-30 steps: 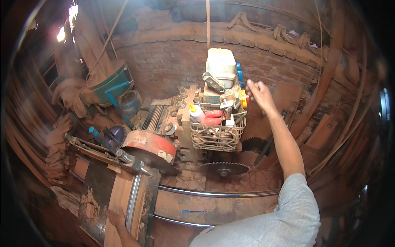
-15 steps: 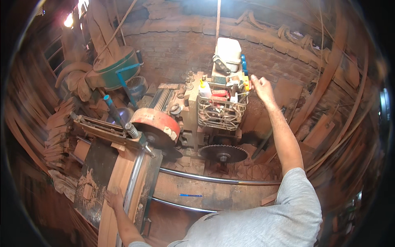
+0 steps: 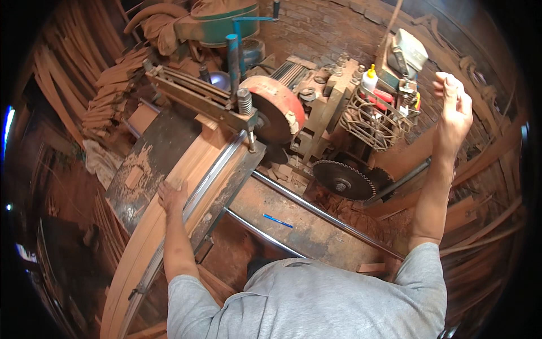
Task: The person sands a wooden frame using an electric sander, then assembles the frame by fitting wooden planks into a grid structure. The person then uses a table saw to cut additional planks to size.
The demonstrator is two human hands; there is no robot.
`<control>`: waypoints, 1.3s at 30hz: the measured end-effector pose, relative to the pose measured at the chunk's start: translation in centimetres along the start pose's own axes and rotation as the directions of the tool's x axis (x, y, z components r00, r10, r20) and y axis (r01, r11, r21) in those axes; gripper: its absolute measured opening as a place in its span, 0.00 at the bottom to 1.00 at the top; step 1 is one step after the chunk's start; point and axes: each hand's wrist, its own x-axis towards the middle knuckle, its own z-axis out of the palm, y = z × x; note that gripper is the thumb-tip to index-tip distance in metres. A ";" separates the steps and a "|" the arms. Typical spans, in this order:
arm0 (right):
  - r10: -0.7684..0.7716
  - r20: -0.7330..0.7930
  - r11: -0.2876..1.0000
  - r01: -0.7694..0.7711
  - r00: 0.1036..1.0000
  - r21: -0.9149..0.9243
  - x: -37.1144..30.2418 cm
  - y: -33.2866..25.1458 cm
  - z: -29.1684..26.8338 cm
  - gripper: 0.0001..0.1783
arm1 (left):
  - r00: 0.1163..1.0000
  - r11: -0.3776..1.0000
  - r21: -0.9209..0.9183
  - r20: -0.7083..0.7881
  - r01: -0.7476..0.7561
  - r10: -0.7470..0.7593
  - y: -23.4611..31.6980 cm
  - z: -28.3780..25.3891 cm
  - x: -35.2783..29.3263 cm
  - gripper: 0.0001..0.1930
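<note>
My left hand (image 3: 171, 196) rests on a long, curved wooden board (image 3: 189, 161), fingers spread over its upper face. The board lies along a metal rail (image 3: 217, 164) on the dark saw carriage (image 3: 164, 138), its far end under a clamp frame (image 3: 195, 96) with a spring bolt. My right hand (image 3: 453, 116) is raised at the upper right, with loosely bent fingers and nothing visible in them. It is nearest to a wire basket (image 3: 375, 121) holding a white bottle with a yellow cap (image 3: 370, 78) and red items. Behind the basket is a pale switch box (image 3: 411, 51).
Toothed circular saw blades (image 3: 343, 179) stand below the basket, beside a red-rimmed wheel (image 3: 276, 101). Two steel guide rods (image 3: 327, 212) cross the dusty bed, where a blue pen (image 3: 278, 220) lies. Wood pieces (image 3: 116, 85) are stacked at the left; sawdust and offcuts surround the machine.
My right hand has drawn away from the yellow part beside the basket. The view has swung left and tilted, so the machine appears farther right. My left hand stays on the board.
</note>
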 end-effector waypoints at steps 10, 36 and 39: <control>0.187 0.706 0.864 -0.457 0.682 0.213 -5.0 -5.2 29.0 0.45 | 0.986 0.987 0.009 -0.043 -0.160 0.161 -1.7 -2.2 -1.2 0.53; 0.294 0.749 0.523 -0.756 0.593 0.393 -9.8 -0.6 37.3 0.30 | 0.870 0.884 -0.032 -0.197 -0.466 0.452 -6.3 -2.4 0.7 0.52; 0.307 0.740 0.523 -0.756 0.598 0.394 -9.9 -1.2 37.2 0.29 | 0.883 0.892 -0.024 -0.161 -0.451 0.442 -6.3 -2.7 0.9 0.52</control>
